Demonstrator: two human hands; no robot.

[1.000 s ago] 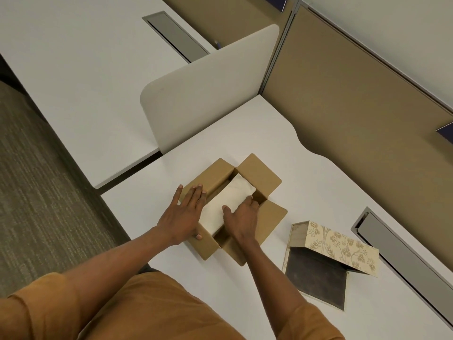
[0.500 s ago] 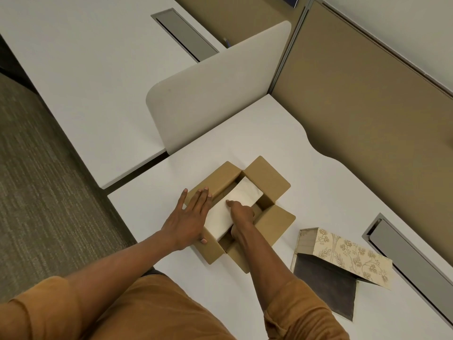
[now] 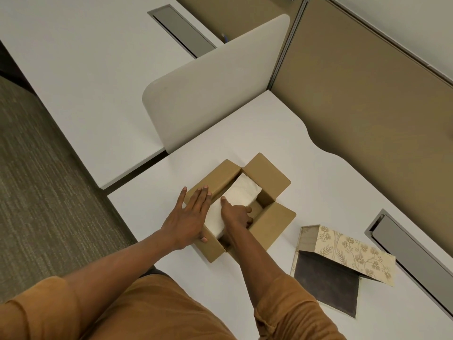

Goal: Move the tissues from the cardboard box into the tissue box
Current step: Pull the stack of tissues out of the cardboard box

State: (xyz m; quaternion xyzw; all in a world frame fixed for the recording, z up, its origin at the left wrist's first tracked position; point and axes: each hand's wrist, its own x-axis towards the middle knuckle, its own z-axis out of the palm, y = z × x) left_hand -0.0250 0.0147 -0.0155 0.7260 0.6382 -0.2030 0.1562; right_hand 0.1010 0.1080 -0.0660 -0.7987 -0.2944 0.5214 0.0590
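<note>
An open brown cardboard box (image 3: 274, 217) sits mid-desk with its flaps spread. A white stack of tissues (image 3: 241, 193) lies inside it, tilted, its near end raised. My left hand (image 3: 190, 217) lies flat with fingers spread on the box's left flap and wall. My right hand (image 3: 236, 213) reaches into the box, thumb on top of the stack and fingers curled under its right side. The floral tissue box (image 3: 343, 249) stands to the right, open, with its dark inner panel lying on the desk.
The white desk (image 3: 306, 155) ends at a tan partition wall (image 3: 367, 106) behind and right. A rounded white divider (image 3: 208, 99) stands behind the cardboard box. A grey cable slot (image 3: 411, 251) is at the far right. Carpet lies to the left.
My right hand has slid from the top of the tissue stack down its right side and curled under it. The stack's near end has lifted. My left hand stays on the flap.
</note>
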